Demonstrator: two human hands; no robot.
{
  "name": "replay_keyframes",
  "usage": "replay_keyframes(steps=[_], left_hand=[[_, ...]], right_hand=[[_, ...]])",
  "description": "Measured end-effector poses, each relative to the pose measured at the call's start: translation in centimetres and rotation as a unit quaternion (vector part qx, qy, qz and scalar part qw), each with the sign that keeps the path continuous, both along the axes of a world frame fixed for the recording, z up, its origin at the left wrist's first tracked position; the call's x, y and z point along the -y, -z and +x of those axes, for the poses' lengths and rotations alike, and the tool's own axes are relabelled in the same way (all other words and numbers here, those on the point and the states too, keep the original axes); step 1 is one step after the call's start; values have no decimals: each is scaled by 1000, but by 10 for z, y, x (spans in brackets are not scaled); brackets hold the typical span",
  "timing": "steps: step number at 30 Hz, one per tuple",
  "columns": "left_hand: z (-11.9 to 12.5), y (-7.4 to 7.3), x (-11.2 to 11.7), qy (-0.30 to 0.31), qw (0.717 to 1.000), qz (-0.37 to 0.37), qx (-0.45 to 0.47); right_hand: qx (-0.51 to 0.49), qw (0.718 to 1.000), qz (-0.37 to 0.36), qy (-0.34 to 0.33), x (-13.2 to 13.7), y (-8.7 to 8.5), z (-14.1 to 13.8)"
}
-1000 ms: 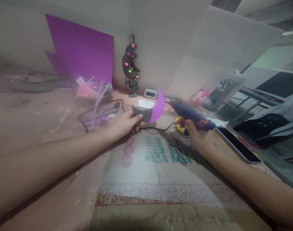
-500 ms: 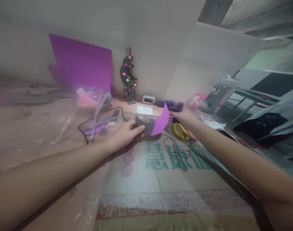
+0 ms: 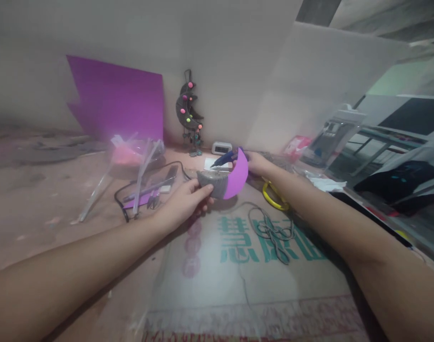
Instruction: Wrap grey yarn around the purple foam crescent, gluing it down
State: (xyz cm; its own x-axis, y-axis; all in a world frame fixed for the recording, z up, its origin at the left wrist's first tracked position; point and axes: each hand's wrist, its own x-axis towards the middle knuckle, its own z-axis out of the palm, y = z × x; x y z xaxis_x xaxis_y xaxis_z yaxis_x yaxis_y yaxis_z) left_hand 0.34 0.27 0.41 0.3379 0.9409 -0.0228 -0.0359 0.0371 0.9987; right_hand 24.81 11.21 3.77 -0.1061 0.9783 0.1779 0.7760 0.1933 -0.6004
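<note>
A purple crescent of card (image 3: 237,178), its left part wound with grey yarn (image 3: 217,184), is gripped in my left hand (image 3: 193,199) with the thumb on the wound part. My right hand (image 3: 257,164) holds a dark blue hot glue gun (image 3: 224,158). Its nozzle points left, just above the inner curve of the wrapped part; I cannot tell if it touches. The crescent's purple tip hides part of the glue gun and some fingers. Loose grey yarn (image 3: 270,228) lies in loops below my right forearm.
Yellow-handled scissors (image 3: 275,197) lie beside my right wrist. Against the wall hang a finished yarn moon (image 3: 188,107) with pompoms and a purple sheet (image 3: 120,99). A small white clock (image 3: 221,148), plastic bag (image 3: 131,149), clear sticks (image 3: 144,175) and black cable (image 3: 117,202) lie around.
My right hand has lifted the glue gun from behind the crescent and swung its nozzle over the wrapped part. My left hand still holds the crescent in nearly the same place.
</note>
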Motion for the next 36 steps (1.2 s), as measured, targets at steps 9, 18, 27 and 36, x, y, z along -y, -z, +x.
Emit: replay_keyframes(steps=[9,18,27,36], left_hand=[[-5,3,-5,-7,998,59,-21],[-4,1,-1,-21,993,99,-54],[-2,-4,5,-39,973,198,-109],[-1,-4,5,14,982,164,-88]], right_hand=[[28,991,95,-94,83,-6,1],[107,956,88,-260,132,11,-42],[165,947,142,-235,165,-8,-49],[68,986,74,-136,146,-61,-20]])
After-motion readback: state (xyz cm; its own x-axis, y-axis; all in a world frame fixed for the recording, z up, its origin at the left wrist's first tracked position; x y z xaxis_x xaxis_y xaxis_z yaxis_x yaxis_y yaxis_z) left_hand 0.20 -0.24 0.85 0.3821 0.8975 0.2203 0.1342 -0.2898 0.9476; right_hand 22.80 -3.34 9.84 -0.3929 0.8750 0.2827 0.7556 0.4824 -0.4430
